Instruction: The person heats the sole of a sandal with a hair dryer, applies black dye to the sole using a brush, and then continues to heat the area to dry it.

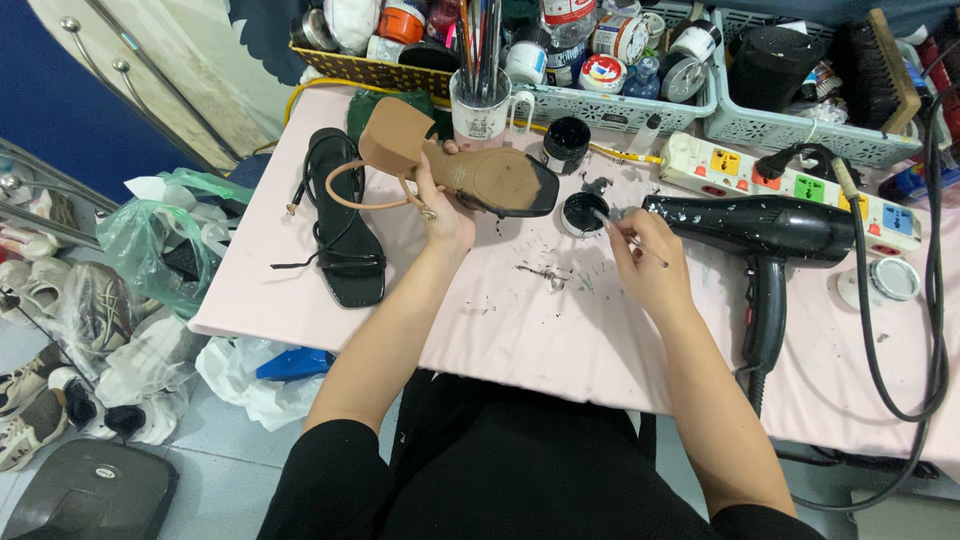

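The tan sandal [455, 165] is held sole-up above the far middle of the pink table [560, 330], its block heel pointing left and its toe end, already black, pointing right toward a small open lid of black paint [583, 214]. The left hand [443, 215] grips the sandal from below at its middle, fingers curled round the sole; most of those fingers are hidden behind the shoe, and only the thumb side shows clearly. A thin tan strap loops down to the left of the hand.

The right hand [645, 265] pinches a thin brush [622, 228] between thumb and fingertips, the tip reaching into the lid of paint. The bristles are too small to make out against the black.

Just beyond the lid stands a black jar [567, 140]. Black smears and specks dot the table between the two hands. To the right lies a black hair dryer [765, 235], spattered with white flecks, its cord running off the table's near edge. Behind it sits a white power strip [790, 180] with coloured sockets. Left of the sandal lies a black strappy sandal [345, 225], flat on the table. A white mug [482, 110] full of brushes stands at the back, before baskets of jars that the top edge cuts off.
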